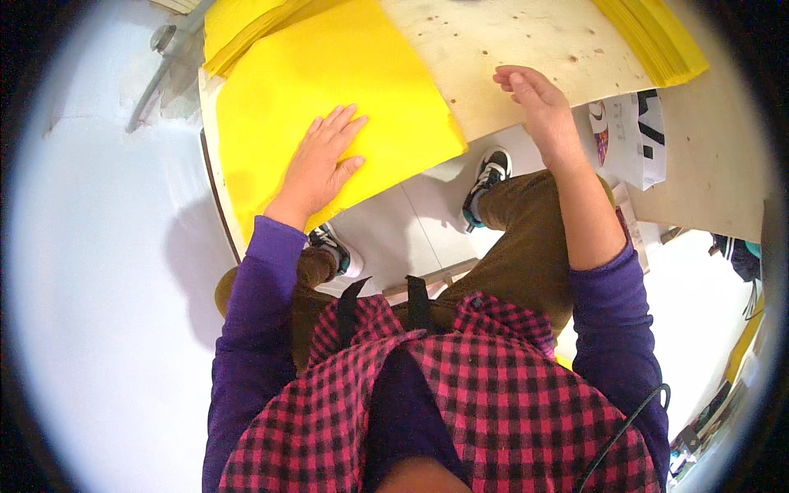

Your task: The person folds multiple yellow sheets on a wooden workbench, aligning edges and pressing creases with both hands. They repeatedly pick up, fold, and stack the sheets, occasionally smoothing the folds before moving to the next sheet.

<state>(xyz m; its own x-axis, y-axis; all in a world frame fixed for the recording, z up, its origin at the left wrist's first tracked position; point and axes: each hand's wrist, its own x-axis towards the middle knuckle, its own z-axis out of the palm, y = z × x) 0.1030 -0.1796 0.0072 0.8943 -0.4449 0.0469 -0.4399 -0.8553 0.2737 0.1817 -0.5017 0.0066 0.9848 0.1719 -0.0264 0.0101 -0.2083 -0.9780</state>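
A flat yellow sheet, which looks like cloth or felt (329, 74), covers the left part of the wooden tabletop, its near edge reaching the table's front edge. My left hand (320, 160) lies on it palm down, fingers stretched and slightly spread, holding nothing. To the right, my right hand (538, 103) is over the bare wood near the front edge, apart from the yellow sheet. Its fingers point left, loosely curved with the thumb on top, and nothing shows in them. Whether that hand touches the wood I cannot tell.
Folded yellow material (255, 33) lies at the far left, and a thick yellow stack (657, 41) at the far right of the wooden tabletop (509, 41). A white printed bag (645, 144) stands below the table's right side. At left is a pale wall (115, 222) with a metal fixture.
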